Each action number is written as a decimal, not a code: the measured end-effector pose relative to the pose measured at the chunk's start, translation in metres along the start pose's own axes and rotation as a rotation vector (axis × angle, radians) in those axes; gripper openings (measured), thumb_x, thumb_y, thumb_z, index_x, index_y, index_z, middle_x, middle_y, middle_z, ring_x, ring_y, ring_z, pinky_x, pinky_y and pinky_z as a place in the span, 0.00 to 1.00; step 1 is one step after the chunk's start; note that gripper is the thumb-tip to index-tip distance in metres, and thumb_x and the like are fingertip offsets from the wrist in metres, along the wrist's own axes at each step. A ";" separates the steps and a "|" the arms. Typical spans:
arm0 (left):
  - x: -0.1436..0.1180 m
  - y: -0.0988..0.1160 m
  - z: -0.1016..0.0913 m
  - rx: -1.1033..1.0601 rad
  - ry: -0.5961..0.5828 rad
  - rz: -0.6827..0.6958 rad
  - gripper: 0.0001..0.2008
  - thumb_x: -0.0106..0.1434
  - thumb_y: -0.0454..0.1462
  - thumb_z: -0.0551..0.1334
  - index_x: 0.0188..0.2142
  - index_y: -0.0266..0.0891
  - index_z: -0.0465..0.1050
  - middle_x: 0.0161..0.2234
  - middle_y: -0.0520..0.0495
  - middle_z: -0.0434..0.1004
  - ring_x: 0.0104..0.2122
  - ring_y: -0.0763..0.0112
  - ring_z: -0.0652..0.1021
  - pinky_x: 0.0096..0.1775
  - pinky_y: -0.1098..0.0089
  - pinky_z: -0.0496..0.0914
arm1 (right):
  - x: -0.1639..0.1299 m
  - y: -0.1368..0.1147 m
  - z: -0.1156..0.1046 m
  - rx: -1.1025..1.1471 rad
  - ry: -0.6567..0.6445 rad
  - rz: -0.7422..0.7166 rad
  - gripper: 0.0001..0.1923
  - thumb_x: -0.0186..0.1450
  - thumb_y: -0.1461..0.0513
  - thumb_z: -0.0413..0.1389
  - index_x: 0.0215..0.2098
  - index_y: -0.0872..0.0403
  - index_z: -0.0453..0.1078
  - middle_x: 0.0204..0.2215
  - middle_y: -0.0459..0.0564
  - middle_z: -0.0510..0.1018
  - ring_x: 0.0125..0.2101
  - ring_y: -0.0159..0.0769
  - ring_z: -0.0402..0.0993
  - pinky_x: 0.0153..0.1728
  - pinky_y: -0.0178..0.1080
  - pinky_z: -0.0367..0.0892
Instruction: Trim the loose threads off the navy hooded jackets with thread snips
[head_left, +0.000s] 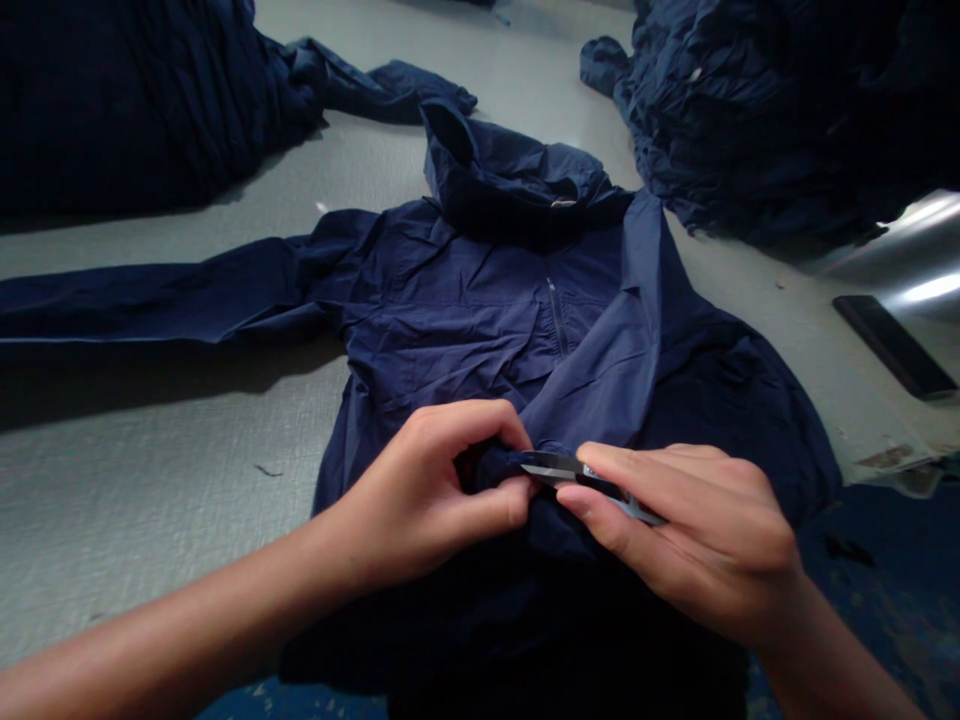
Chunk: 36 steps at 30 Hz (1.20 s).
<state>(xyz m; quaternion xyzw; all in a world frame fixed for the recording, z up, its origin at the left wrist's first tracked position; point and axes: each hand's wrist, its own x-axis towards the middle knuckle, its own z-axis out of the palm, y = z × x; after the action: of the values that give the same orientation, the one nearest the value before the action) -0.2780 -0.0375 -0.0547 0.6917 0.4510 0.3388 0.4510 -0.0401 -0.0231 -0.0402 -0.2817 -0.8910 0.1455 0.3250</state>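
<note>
A navy hooded jacket (480,300) lies spread on the grey table (150,500), hood away from me, one sleeve stretched out to the left. My left hand (427,490) pinches a fold of the jacket's fabric near its lower front. My right hand (690,530) holds small metal thread snips (570,470), blades pointing left at the pinched fold, right beside my left thumb and fingers.
Heaps of dark navy garments lie at the far left (127,90) and far right (787,110). A black phone (892,345) rests on the table at the right, next to a shiny metal surface (915,260). A loose thread scrap (266,470) lies on the table.
</note>
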 end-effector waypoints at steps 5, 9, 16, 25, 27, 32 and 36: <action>0.000 0.000 0.000 0.015 0.001 0.007 0.02 0.63 0.31 0.67 0.34 0.39 0.76 0.29 0.58 0.74 0.30 0.76 0.72 0.33 0.74 0.63 | 0.001 0.001 -0.002 0.007 -0.050 -0.011 0.04 0.75 0.63 0.62 0.41 0.54 0.72 0.32 0.49 0.86 0.26 0.34 0.83 0.28 0.37 0.67; 0.000 0.000 -0.001 0.021 -0.005 0.019 0.02 0.63 0.31 0.67 0.34 0.39 0.76 0.29 0.58 0.74 0.30 0.77 0.72 0.33 0.74 0.63 | 0.001 0.004 -0.005 0.038 -0.087 -0.005 0.09 0.74 0.64 0.62 0.36 0.52 0.69 0.31 0.47 0.85 0.28 0.34 0.83 0.29 0.37 0.66; 0.002 -0.001 -0.001 0.022 -0.020 0.046 0.04 0.63 0.29 0.67 0.35 0.39 0.75 0.30 0.59 0.74 0.31 0.77 0.72 0.35 0.75 0.64 | 0.004 0.009 -0.007 0.062 -0.106 -0.023 0.09 0.75 0.64 0.62 0.36 0.51 0.69 0.29 0.45 0.85 0.28 0.34 0.83 0.31 0.36 0.68; 0.001 -0.001 -0.001 0.016 -0.019 0.017 0.04 0.62 0.30 0.67 0.34 0.39 0.75 0.30 0.58 0.74 0.31 0.76 0.72 0.34 0.74 0.64 | 0.002 0.011 -0.003 0.043 -0.077 -0.028 0.08 0.73 0.65 0.63 0.36 0.51 0.71 0.29 0.46 0.85 0.28 0.35 0.83 0.31 0.37 0.69; 0.000 -0.001 -0.001 0.015 -0.017 0.014 0.04 0.63 0.30 0.67 0.34 0.39 0.75 0.30 0.58 0.74 0.31 0.76 0.72 0.34 0.74 0.64 | 0.000 0.011 -0.001 0.045 -0.060 -0.018 0.06 0.72 0.66 0.63 0.37 0.51 0.73 0.30 0.46 0.86 0.28 0.34 0.83 0.30 0.37 0.69; 0.001 -0.001 -0.001 0.027 -0.004 0.026 0.04 0.63 0.31 0.68 0.36 0.39 0.76 0.30 0.58 0.75 0.31 0.77 0.73 0.34 0.75 0.65 | -0.009 0.005 -0.001 0.156 0.122 0.267 0.04 0.71 0.61 0.65 0.44 0.50 0.79 0.25 0.42 0.82 0.20 0.30 0.75 0.23 0.35 0.65; -0.002 -0.003 0.001 0.091 0.049 0.035 0.05 0.65 0.33 0.69 0.39 0.41 0.76 0.34 0.57 0.78 0.33 0.75 0.76 0.35 0.75 0.68 | -0.021 -0.004 0.000 0.556 0.271 0.726 0.15 0.76 0.50 0.57 0.38 0.49 0.76 0.15 0.38 0.64 0.13 0.30 0.62 0.17 0.35 0.61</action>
<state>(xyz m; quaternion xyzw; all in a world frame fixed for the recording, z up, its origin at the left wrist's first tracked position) -0.2792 -0.0385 -0.0582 0.7106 0.4648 0.3426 0.4021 -0.0287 -0.0394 -0.0493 -0.4936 -0.6117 0.4446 0.4297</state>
